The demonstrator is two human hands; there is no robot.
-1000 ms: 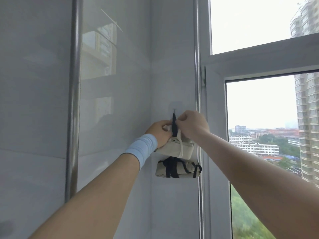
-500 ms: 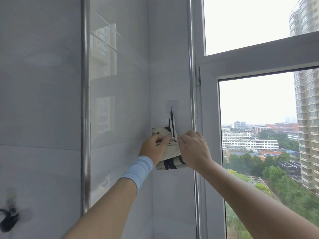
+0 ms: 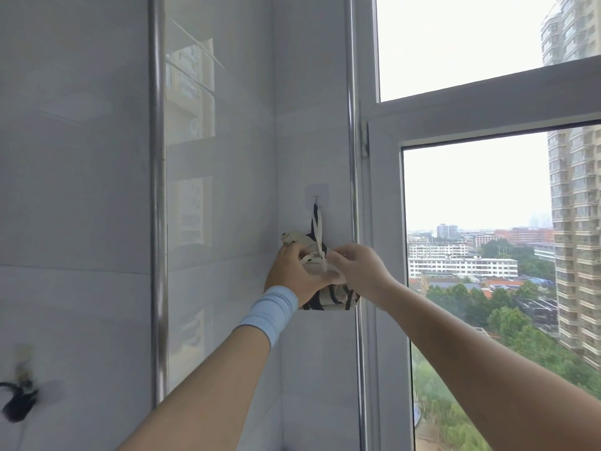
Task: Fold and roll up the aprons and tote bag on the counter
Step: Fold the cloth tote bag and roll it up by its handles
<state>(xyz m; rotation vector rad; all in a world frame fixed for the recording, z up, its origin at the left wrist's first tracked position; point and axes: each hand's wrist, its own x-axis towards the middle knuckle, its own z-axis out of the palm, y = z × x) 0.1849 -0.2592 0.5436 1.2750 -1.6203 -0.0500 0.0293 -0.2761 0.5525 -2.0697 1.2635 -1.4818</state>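
Note:
Two rolled cream bundles with black straps hang from a clear adhesive hook [image 3: 316,196] on the white wall, by a black strap and a cream strap [image 3: 317,227]. The upper bundle [image 3: 294,239] shows above my hands; the lower bundle [image 3: 331,298] shows beneath them. My left hand [image 3: 294,273], with a light blue wristband, grips the upper bundle from the left. My right hand [image 3: 359,271] pinches the cream strap at the bundle's front. Both hands touch each other over the cloth.
A chrome pipe [image 3: 157,203] runs vertically down the left wall, another [image 3: 351,157] beside the white window frame [image 3: 383,255]. A blurred dark hook [image 3: 19,402] sits low on the left wall. The window looks out on buildings and trees.
Both hands have dropped from the hook down onto the bundles. The straps now hang free from the hook above my fingers, and the hands cover more of the cloth.

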